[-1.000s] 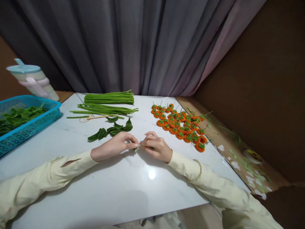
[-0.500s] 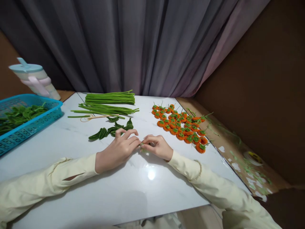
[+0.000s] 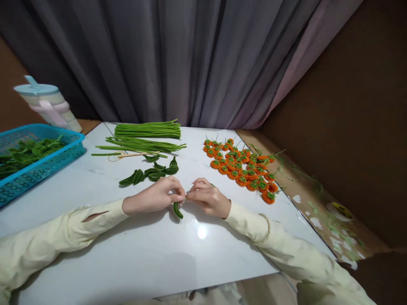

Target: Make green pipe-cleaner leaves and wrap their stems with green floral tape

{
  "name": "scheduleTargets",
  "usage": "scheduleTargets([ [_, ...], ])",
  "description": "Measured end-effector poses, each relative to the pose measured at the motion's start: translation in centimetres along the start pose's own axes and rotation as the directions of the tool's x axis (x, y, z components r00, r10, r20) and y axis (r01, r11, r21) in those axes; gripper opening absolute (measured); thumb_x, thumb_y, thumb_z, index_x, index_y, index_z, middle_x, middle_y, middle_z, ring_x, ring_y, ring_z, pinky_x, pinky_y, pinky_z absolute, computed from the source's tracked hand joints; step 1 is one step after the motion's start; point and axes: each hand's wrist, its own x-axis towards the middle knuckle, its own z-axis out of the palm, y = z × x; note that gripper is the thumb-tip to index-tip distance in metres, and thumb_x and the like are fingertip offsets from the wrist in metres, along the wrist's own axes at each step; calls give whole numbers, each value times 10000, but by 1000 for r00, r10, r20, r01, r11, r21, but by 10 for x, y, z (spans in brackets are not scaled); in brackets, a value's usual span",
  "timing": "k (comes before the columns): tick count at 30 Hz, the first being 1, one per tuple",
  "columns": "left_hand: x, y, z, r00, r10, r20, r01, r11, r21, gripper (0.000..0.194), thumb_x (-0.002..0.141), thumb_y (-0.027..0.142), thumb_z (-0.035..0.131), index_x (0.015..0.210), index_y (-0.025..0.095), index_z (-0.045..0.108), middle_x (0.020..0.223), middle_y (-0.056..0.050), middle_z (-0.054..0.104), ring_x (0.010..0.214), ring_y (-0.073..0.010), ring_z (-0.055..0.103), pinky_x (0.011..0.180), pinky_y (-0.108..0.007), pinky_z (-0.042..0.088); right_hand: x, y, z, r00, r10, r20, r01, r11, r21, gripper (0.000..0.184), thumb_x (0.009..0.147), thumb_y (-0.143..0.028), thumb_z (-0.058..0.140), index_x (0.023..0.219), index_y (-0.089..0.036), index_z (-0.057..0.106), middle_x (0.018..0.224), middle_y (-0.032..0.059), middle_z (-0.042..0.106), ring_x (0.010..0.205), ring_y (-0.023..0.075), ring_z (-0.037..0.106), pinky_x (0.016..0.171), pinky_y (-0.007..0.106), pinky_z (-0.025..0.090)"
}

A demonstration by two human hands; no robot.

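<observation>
Close together over the middle of the table are my left hand [image 3: 160,195] and my right hand [image 3: 211,199], their fingertips almost meeting. My left thumb and fingers pinch a dark green pipe-cleaner leaf [image 3: 178,211], which hangs curved below them. The fingers of my right hand are closed on a green pipe-cleaner piece; only a bit of green shows above the knuckles, and the rest is hidden. Just beyond my left hand lie several dark green leaves [image 3: 155,175] of the same fuzzy kind.
Bundles of light green pipe cleaners [image 3: 148,130] and a looped wooden tool [image 3: 136,155] lie farther back. Orange pipe-cleaner persimmons [image 3: 241,169] spread at right. A blue basket [image 3: 63,156] of green leaves and a tumbler [image 3: 51,106] stand at left; tape [image 3: 340,211] and scraps lie far right.
My left hand has turned and its fingers have drawn into a pinch. A dark green leaf now shows hanging below it. My right hand has rolled over slightly, its knuckles more upward.
</observation>
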Motion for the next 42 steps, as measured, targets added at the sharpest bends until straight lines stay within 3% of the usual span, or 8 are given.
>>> scheduleTargets([
  [5, 8, -4, -7, 975, -105, 194, 130, 984, -123, 212, 814, 239, 500, 726, 139, 665, 715, -19, 669, 660, -145, 587, 615, -223, 431, -4, 3, 2, 998, -17, 55, 19, 999, -35, 229, 916, -144, 394, 950, -157, 620, 754, 82, 682, 743, 170, 584, 873, 400, 434],
  [9, 9, -2, -15, 986, 115, -121, -83, 967, 240, 249, 892, 297, 466, 836, 159, 666, 856, -57, 685, 905, -207, 581, 782, -302, 425, 0, 5, 5, 956, 293, -16, -285, 939, 192, 246, 893, -291, 498, 788, -160, 679, 700, 78, 684, 662, 156, 593, 805, 357, 477],
  [13, -6, 12, -12, 747, 586, -315, -254, 689, 679, 161, 911, 198, 479, 991, 164, 614, 983, -68, 684, 1053, -218, 532, 877, -358, 344, 6, 4, 3, 706, 699, 110, -625, 544, 560, 277, 738, -400, 655, 705, -128, 693, 671, 67, 685, 586, 143, 591, 594, 264, 488],
  [15, -14, 14, 0, 563, 809, -166, -358, 420, 834, 118, 873, 169, 542, 947, 193, 630, 964, -30, 696, 1055, -193, 542, 873, -328, 322, 9, 4, 1, 595, 787, 162, -652, 355, 670, 274, 653, -383, 715, 692, -113, 688, 608, 39, 665, 538, 127, 571, 564, 248, 471],
  [16, -16, 12, 7, 542, 839, -46, -397, 304, 866, 128, 870, 156, 543, 939, 204, 639, 1011, -13, 691, 1083, -170, 535, 874, -301, 317, 10, 4, -1, 560, 810, 176, -645, 292, 706, 263, 614, -359, 741, 682, -110, 686, 576, 23, 651, 528, 121, 563, 564, 245, 463],
  [22, 2, -19, 25, 722, 690, -46, -225, 297, 928, 230, 901, 100, 446, 1050, 148, 615, 1116, -63, 662, 1076, -179, 555, 906, -312, 275, 16, 2, -11, 542, 798, 266, -612, 158, 775, 257, 544, -324, 774, 645, -107, 681, 567, 29, 659, 544, 132, 584, 617, 272, 469],
  [29, 11, -44, 21, 604, 795, -49, -266, 259, 929, 249, 885, 99, 466, 1035, 221, 623, 1015, -9, 708, 1045, -131, 575, 1005, -305, 237, 16, 3, -11, 559, 754, 344, -614, 98, 783, 302, 489, -324, 815, 633, -107, 662, 556, 37, 676, 531, 132, 591, 616, 270, 464],
  [42, 8, -50, 32, 528, 846, -73, -155, 181, 971, 264, 846, 105, 523, 992, 280, 656, 1078, 52, 688, 1132, -120, 537, 1123, -329, 77, 16, 2, -15, 594, 722, 355, -611, 117, 783, 215, 580, -281, 769, 656, -95, 692, 585, 59, 689, 550, 144, 600, 627, 281, 462],
])
